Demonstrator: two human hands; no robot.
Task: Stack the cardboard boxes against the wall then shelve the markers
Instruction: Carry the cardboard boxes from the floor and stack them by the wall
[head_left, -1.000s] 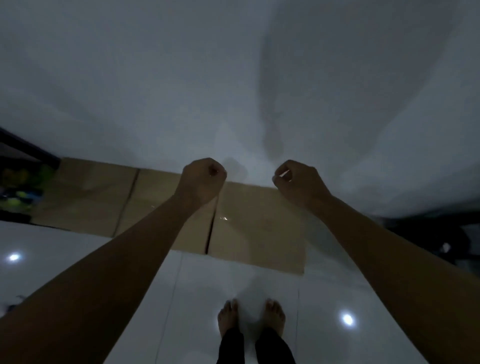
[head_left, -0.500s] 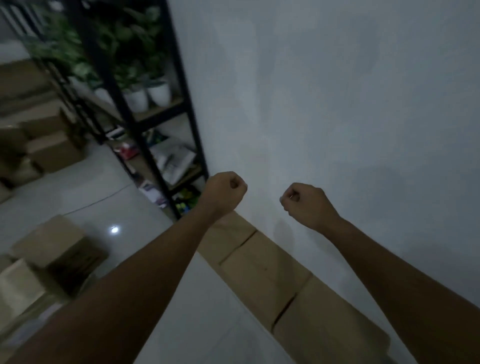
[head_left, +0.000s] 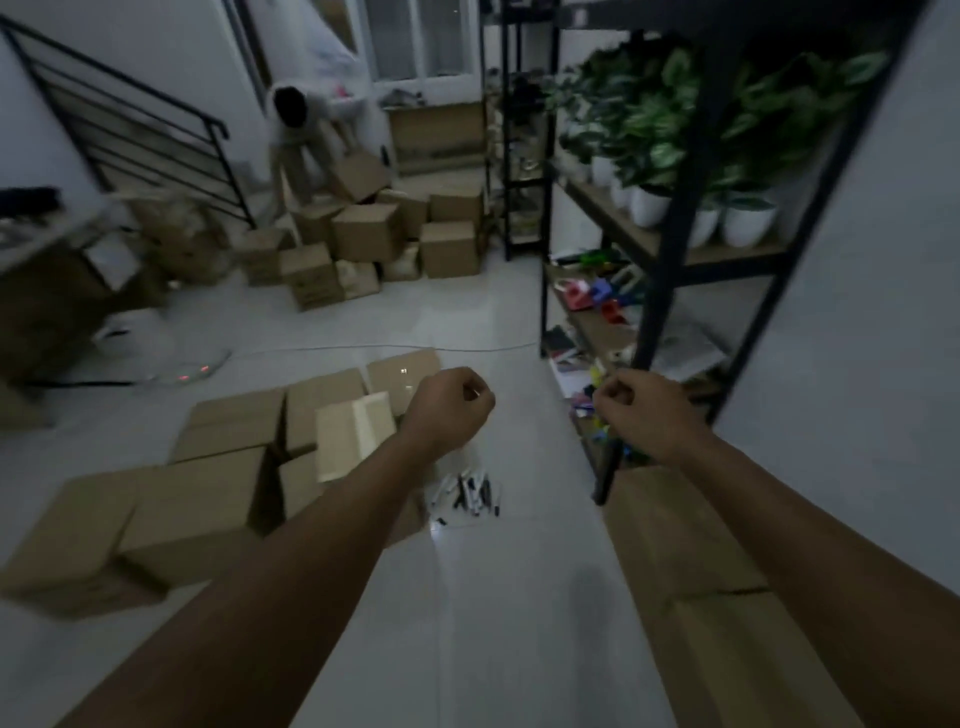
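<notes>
The white tiled floor (head_left: 467, 322) runs ahead, with a white wall (head_left: 857, 338) on the right and a black-framed shelf unit (head_left: 670, 291) standing against it, potted plants (head_left: 670, 156) on its upper board and small coloured items lower down. Flat along the wall's foot, under the right forearm, lie cardboard boxes (head_left: 670, 525) already placed. The loose cardboard boxes (head_left: 208, 488) still to be moved sit in a cluster on the floor to the left, below and beside the left forearm, so the left hand (head_left: 449, 408) is the nearer one to them. The markers (head_left: 470, 493) lie in a small heap on the floor between the two arms, just below the left hand, their long axes running mostly away from the person. The right hand (head_left: 641, 410) hovers in front of the shelf's lower levels. Both hands are curled into fists and hold nothing. The next reach looks likely to go down and left, to the loose boxes.
</notes>
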